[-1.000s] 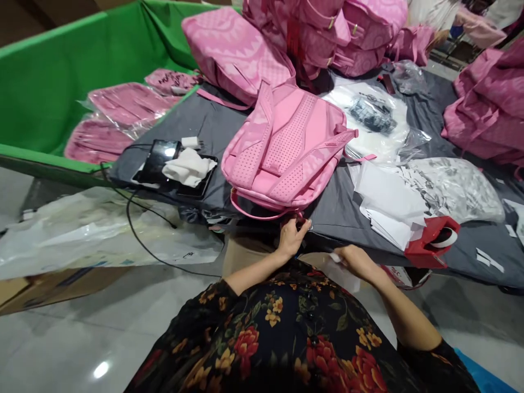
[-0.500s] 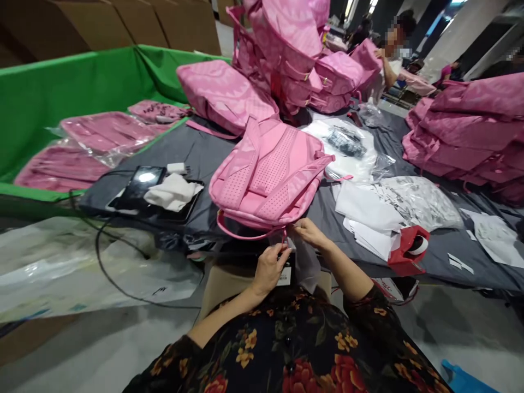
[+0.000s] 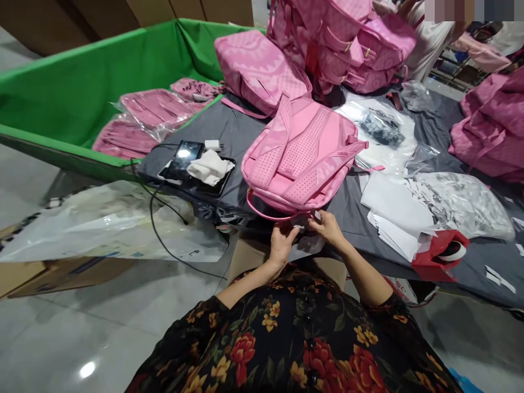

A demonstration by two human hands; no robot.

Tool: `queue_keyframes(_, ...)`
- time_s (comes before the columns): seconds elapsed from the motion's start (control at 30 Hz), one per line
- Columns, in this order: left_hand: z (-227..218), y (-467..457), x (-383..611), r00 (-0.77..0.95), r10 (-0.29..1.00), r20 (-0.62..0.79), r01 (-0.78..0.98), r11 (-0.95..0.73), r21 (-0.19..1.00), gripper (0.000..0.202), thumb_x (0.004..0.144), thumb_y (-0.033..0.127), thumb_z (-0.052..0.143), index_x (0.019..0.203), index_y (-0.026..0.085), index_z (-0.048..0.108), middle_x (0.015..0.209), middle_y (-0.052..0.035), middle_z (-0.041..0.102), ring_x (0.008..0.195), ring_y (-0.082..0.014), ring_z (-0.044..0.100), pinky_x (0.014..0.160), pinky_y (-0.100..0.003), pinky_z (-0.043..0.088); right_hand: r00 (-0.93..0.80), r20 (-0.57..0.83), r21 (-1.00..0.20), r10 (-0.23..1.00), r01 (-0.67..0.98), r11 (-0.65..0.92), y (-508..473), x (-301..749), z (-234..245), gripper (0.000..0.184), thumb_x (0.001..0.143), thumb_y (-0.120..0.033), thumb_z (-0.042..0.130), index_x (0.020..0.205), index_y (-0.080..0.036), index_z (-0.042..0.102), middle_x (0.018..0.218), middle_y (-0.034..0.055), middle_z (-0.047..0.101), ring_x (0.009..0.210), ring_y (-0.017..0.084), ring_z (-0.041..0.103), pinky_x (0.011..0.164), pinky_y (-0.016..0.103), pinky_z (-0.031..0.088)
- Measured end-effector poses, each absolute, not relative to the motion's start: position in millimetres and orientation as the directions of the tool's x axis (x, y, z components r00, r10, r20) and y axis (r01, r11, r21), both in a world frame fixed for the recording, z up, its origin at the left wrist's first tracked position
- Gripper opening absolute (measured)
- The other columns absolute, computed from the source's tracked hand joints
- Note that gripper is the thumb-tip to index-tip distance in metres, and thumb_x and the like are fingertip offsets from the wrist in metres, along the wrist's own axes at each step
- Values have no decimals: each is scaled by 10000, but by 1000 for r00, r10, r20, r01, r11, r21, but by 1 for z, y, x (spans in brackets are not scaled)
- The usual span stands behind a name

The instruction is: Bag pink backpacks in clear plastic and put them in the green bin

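Note:
A pink backpack [image 3: 305, 155] lies on the dark cloth-covered table with its padded back and shoulder straps facing up. Its thin handle loop [image 3: 272, 213] hangs over the table's near edge. Just below that edge, my left hand [image 3: 282, 244] is closed, thumb and fingers pinching a piece of thin translucent plastic [image 3: 308, 248]. My right hand [image 3: 328, 228] sits close by at the backpack's near edge, fingers bent around the upper part of the same plastic. Exactly what lies between the fingertips is partly hidden.
Pink backpacks [image 3: 323, 33] are piled behind. At left is a green-lined bin [image 3: 98, 76] with plastic-wrapped pink pieces. A phone [image 3: 186, 158] and white cloth [image 3: 209, 167] lie left; white sheets [image 3: 395, 210] and a red tape dispenser [image 3: 440, 255] lie right. A cable [image 3: 164, 245] hangs at left.
The view has swung, so the scene sits further right. My hands have drawn up against the backpack's near edge, and the barcode label below them is out of sight. The backpack stays in place.

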State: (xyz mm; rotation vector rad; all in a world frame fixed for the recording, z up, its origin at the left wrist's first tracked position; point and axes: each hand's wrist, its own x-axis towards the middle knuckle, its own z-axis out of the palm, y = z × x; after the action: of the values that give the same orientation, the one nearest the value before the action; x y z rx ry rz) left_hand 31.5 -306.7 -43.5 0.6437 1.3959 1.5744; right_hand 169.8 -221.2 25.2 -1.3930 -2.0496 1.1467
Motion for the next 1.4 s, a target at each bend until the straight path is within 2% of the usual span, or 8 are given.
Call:
queue_keyframes(0.13,-28,-289,47,-313,894,-320,-640,51,767,486,591,412,910,952,156,707,964,-78,765,933,-194,707,912,-335,536,-427,-116,-798,897,578,172,-219,174,27,311,801,-493,585,770,-185,560,653,-12,520,610,125,429,567,235,330)
queue_keyframes(0.33,-31,-278,56,-330,765,-553,-742,151,653,268,604,289,809,815,159,709,800,-33,737,741,-165,685,723,-305,537,-555,-51,-788,831,534,308,-213,191,39,496,973,-596,434,777,-181,621,737,21,589,717,166,532,673,257,419)
queue_keyframes(0.5,-37,-273,56,-417,768,-486,-673,99,733,185,632,197,748,810,147,737,833,-32,755,759,-138,679,772,-264,530,-442,215,-622,871,625,471,-216,188,44,274,963,-365,523,864,-197,716,852,63,661,762,178,582,725,264,440)
queue_keyframes(0.6,-34,-267,57,-429,765,-480,-670,88,738,185,616,202,749,793,148,746,817,-33,755,778,-146,678,800,-270,529,-434,277,-434,857,740,514,-223,182,48,175,927,-272,584,867,-209,736,826,56,654,724,162,563,676,249,403)
queue_keyframes(0.73,-27,-261,61,-400,735,-547,-754,76,653,180,585,246,771,739,166,724,718,-8,722,674,-140,638,711,-274,522,-465,305,-241,831,807,539,-236,174,54,194,954,-239,559,923,-232,751,844,65,656,756,167,571,656,250,373)
queue_keyframes(0.97,-21,-272,58,-300,773,-559,-830,78,553,247,525,305,832,606,165,645,577,26,634,528,-96,531,569,-238,433,-513,345,-118,786,807,578,-257,158,35,289,1020,-230,492,865,-229,736,836,88,657,794,180,584,678,276,402)
queue_keyframes(1.13,-19,-274,58,-304,765,-568,-846,58,531,291,461,311,855,645,153,694,633,11,685,584,-106,569,617,-243,445,-567,573,2,591,722,691,-259,159,19,197,1018,-165,548,1024,-217,738,894,72,686,808,151,586,721,266,438)
queue_keyframes(1.4,-17,-274,57,-281,781,-558,-867,42,496,286,476,312,867,606,158,664,617,18,664,582,-100,551,643,-256,432,-615,605,110,507,694,711,-257,163,6,174,1000,-170,600,1114,-211,725,1108,106,717,964,191,588,792,323,409)
